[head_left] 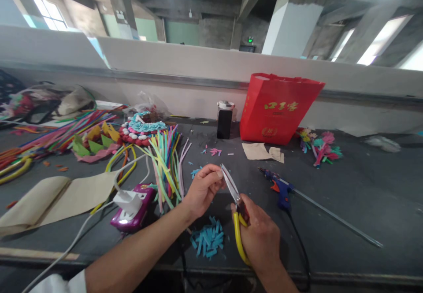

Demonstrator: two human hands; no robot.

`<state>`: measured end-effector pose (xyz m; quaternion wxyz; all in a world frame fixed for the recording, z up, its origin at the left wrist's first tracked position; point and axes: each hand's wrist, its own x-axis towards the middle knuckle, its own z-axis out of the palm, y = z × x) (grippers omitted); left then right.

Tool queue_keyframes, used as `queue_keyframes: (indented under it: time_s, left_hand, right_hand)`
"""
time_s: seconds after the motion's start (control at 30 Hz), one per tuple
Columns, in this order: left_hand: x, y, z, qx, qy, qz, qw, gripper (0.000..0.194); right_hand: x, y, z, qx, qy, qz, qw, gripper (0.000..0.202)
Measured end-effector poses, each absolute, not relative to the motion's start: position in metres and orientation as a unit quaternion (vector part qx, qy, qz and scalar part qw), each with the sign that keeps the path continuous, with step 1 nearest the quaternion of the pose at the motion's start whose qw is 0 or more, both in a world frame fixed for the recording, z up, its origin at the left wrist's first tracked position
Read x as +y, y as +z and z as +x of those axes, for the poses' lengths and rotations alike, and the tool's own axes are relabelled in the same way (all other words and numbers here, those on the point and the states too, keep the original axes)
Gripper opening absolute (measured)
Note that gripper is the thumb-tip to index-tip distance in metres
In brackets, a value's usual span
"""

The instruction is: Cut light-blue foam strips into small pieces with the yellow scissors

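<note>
My right hand (259, 235) is closed round the yellow handles of a pair of scissors (238, 229), whose blades point up and to the left. At the blade tips, the fingers of my left hand (205, 189) are pinched together; whatever is between them is too small to make out. Below my hands lies a pile of short blue cut pieces (209, 239), and more blue pieces (195, 172) are partly hidden behind my left hand. Left of that hand is a bundle of fuzzy coloured stems (167, 165).
A blue glue gun (282, 189) with a long glue stick lies at right, its cord running to the front edge. Behind stand a red bag (279, 110) and a bottle (224, 121). A purple power strip (134, 211) and open notebook (62, 200) lie left.
</note>
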<state>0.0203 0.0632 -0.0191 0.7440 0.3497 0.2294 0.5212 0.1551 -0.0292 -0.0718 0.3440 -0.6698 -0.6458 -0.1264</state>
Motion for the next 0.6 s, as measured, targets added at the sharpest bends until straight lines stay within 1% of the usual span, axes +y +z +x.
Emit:
queue_keyframes:
  time_s: [0.27,0.6]
  left_hand:
    - [0.0627,-0.0165,0.0204,0.237,0.524,0.354,0.738,0.017]
    - [0.0658,-0.0186,0.0169,0.237,0.512,0.388,0.728,0.014]
  right_hand:
    - [-0.0302,-0.0743,0.1553,-0.649,-0.149,-0.665,0.338,0.03]
    - [-0.032,-0.0684,0.1564,-0.653,-0.126,-0.675,0.32,0.03]
